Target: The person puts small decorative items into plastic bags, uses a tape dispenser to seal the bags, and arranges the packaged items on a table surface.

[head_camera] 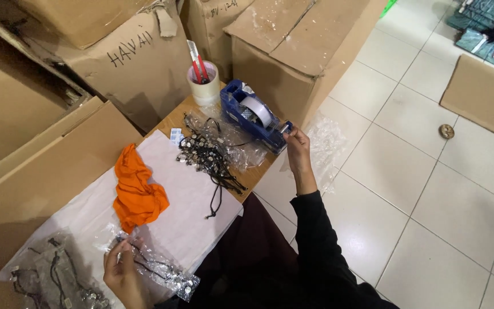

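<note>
one hand at the tape dispenser, the other on a packet of beaded cords

the right hand (297, 150) is held at the front end of a blue tape dispenser (251, 114), its fingertips drawn together at the cutter; whether a strip of tape is pinched between them cannot be made out from this angle. the dispenser is set on the far right corner of a small wooden table (254, 173), with a roll of pale tape seated in it. the left hand (122, 273) is seen low in the frame, fingers closed on the upper edge of a clear plastic packet (164, 272) that holds dark cords with small silvery beads. the packet is lifted just above a white sheet (192, 220) spread over the table. a loose heap of similar beaded cords (208, 154) is laid on crumpled clear plastic near the dispenser. an orange cloth (136, 190) is bunched on the sheet between heap and packet. a white cup (204, 84) with a red-handled cutter in it is stood behind the dispenser. large cardboard boxes (138, 60) are stacked around the table, and a white tiled floor (430, 189) is seen to the right.
</note>
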